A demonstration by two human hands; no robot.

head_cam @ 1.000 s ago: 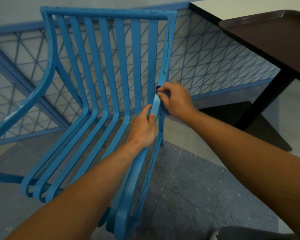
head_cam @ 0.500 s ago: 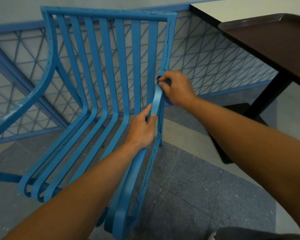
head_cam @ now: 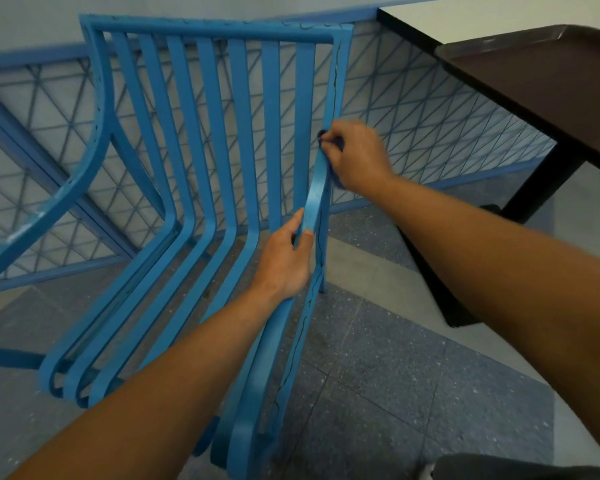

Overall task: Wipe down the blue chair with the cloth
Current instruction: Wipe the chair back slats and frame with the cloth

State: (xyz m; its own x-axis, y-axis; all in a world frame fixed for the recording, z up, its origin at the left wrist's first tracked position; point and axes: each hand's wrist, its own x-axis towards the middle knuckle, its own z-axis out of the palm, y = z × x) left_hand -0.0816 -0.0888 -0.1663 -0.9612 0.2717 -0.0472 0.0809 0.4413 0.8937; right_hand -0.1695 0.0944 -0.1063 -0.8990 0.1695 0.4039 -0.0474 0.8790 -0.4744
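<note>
Both hands on blue chair (head_cam: 219, 140): left hand (head_cam: 284, 261) gripping armrest (head_cam: 314, 199), right hand (head_cam: 355, 157) pinching cloth (head_cam: 326, 140) there. Risk: small wad slipping off narrow bar, missing underside.

It looked like a canteen or café: a dark table (head_cam: 551, 95) at two o'clock, speckled floor tiles (head_cam: 395, 375), blue lattice-patterned wall (head_cam: 413, 126).

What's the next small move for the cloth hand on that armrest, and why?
Probably slide the right hand down the armrest toward the left hand. The right hand pinches the dark cloth round the armrest's top, where it meets the blue chair back, while the left hand grips the strip lower down, steadying it. The stretch between them looks unwiped.
</note>
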